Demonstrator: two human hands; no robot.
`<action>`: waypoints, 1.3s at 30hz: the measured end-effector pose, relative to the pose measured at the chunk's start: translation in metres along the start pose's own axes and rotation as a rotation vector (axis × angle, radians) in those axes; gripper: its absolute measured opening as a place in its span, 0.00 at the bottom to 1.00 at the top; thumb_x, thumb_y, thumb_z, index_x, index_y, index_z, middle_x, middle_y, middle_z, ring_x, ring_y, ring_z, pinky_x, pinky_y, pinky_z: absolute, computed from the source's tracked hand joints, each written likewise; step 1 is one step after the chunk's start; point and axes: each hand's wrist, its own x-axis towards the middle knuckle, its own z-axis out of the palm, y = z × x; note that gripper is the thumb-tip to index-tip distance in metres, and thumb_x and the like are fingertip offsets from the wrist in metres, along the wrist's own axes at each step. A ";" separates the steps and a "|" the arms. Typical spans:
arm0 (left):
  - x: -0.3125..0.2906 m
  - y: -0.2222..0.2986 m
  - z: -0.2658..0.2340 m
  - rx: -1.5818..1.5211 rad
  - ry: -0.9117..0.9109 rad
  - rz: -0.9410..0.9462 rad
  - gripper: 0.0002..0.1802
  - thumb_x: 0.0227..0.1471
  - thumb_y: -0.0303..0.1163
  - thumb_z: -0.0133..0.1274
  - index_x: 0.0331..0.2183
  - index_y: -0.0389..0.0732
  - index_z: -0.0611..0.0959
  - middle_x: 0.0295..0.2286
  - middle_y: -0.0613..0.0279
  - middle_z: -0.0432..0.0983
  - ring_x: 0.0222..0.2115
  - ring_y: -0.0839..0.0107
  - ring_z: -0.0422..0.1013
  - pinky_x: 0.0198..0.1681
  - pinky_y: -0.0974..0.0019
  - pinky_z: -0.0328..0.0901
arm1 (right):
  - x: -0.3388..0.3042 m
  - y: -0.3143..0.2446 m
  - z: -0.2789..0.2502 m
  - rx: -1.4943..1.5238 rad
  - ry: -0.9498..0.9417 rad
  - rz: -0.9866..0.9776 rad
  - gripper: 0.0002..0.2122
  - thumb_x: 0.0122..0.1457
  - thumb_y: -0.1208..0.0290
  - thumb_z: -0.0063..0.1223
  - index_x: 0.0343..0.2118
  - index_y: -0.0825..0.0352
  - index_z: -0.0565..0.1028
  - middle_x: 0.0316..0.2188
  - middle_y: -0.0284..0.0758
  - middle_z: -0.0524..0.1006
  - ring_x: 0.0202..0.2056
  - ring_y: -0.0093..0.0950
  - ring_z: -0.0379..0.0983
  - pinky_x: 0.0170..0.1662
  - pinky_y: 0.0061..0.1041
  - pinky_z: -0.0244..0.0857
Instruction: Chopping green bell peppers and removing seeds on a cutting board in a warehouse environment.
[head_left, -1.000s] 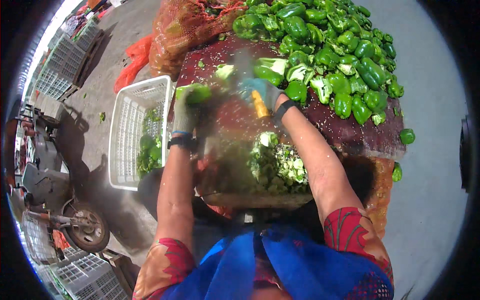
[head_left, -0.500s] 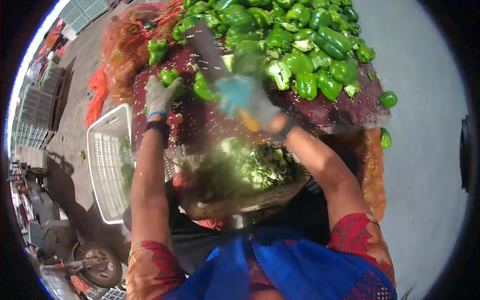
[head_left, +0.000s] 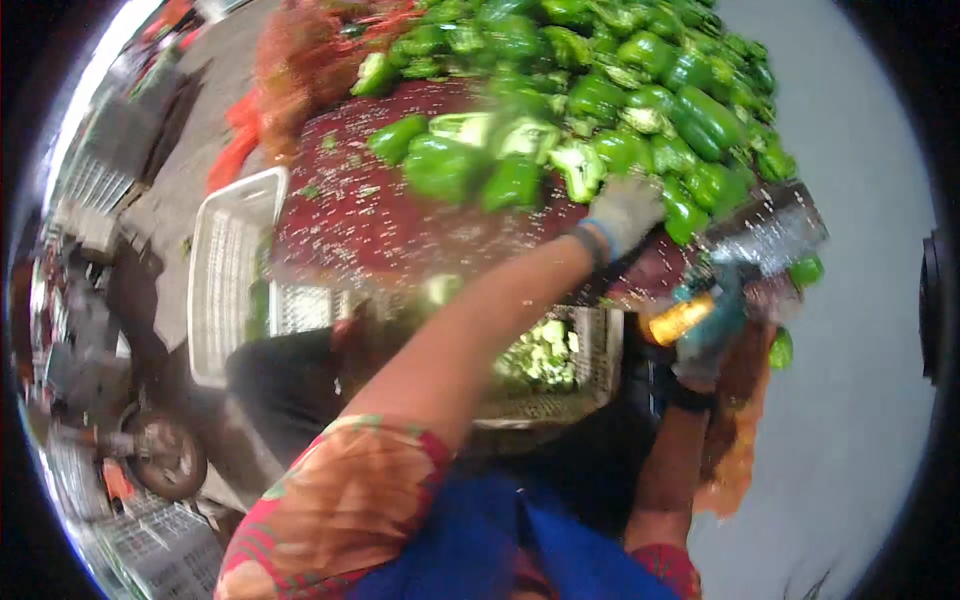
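My left hand (head_left: 628, 213), in a pale glove, reaches across to the right edge of the pile of green bell peppers (head_left: 620, 80). It touches peppers there; motion smears its fingers, so I cannot make out whether one is held. In my right hand (head_left: 715, 325), gloved in grey and teal, is a cleaver with a yellow handle (head_left: 678, 320). Its broad, seed-flecked blade (head_left: 768, 232) lies out over the right edge of the dark red tabletop (head_left: 340, 240). Left of my left hand lie cut pepper pieces, among them a halved pepper (head_left: 578, 170) showing pale flesh.
Below the table's near edge, a basket (head_left: 600, 365) holds pale green pepper scraps. A white plastic crate (head_left: 205, 300) stands at the left. Orange mesh sacks (head_left: 285, 75) are at the far left, with a loose pepper (head_left: 781, 347) at the right.
My left hand has crossed from the left of the table to the right side of the pile. The cleaver and my right hand have swung right and nearer. Cut pieces now lie mid-table.
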 end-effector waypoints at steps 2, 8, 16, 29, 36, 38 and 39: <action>0.004 -0.003 -0.002 -0.031 -0.013 -0.078 0.13 0.52 0.33 0.49 0.40 0.49 0.80 0.46 0.59 0.69 0.45 0.52 0.68 0.41 0.51 0.69 | 0.003 -0.012 -0.004 0.224 0.001 0.200 0.13 0.64 0.58 0.47 0.30 0.63 0.72 0.20 0.28 0.71 0.22 0.22 0.68 0.27 0.20 0.64; -0.033 -0.029 -0.030 -0.006 -0.066 -0.191 0.18 0.47 0.29 0.55 0.44 0.47 0.78 0.47 0.50 0.67 0.45 0.51 0.68 0.43 0.54 0.70 | 0.027 0.029 -0.042 0.309 0.049 0.331 0.14 0.65 0.56 0.47 0.33 0.63 0.71 0.20 0.28 0.71 0.22 0.22 0.67 0.27 0.20 0.63; -0.098 -0.105 -0.090 -0.675 0.029 -0.611 0.38 0.38 0.45 0.65 0.50 0.36 0.74 0.43 0.43 0.74 0.44 0.51 0.72 0.49 0.57 0.66 | 0.005 0.048 -0.030 0.536 -0.148 0.409 0.12 0.64 0.63 0.48 0.42 0.66 0.75 0.23 0.27 0.72 0.22 0.18 0.67 0.26 0.19 0.64; -0.149 -0.055 -0.063 -0.870 0.098 -0.625 0.47 0.46 0.54 0.59 0.59 0.34 0.63 0.56 0.37 0.59 0.58 0.49 0.59 0.60 0.58 0.55 | -0.015 0.056 0.046 -0.291 -0.503 0.487 0.14 0.61 0.59 0.53 0.31 0.67 0.74 0.17 0.30 0.72 0.18 0.18 0.70 0.19 0.20 0.64; -0.164 -0.052 -0.067 -0.565 0.017 -0.499 0.44 0.44 0.47 0.60 0.59 0.41 0.63 0.52 0.43 0.66 0.53 0.48 0.65 0.57 0.56 0.60 | -0.012 0.035 0.049 -0.456 -0.542 0.416 0.13 0.62 0.59 0.52 0.34 0.67 0.75 0.18 0.30 0.73 0.19 0.18 0.71 0.21 0.20 0.65; -0.166 -0.055 -0.073 -0.630 -0.055 -0.574 0.44 0.45 0.44 0.61 0.60 0.41 0.62 0.56 0.41 0.60 0.55 0.47 0.62 0.58 0.53 0.58 | -0.021 0.020 0.053 -0.315 -0.445 0.344 0.14 0.62 0.58 0.51 0.34 0.67 0.75 0.19 0.31 0.74 0.19 0.18 0.71 0.20 0.20 0.65; -0.166 -0.055 -0.074 -0.638 -0.055 -0.569 0.44 0.45 0.44 0.61 0.60 0.41 0.62 0.56 0.41 0.60 0.55 0.47 0.62 0.58 0.53 0.58 | -0.025 0.010 0.055 -0.344 -0.420 0.320 0.15 0.62 0.58 0.50 0.34 0.68 0.75 0.19 0.31 0.74 0.19 0.19 0.71 0.21 0.21 0.65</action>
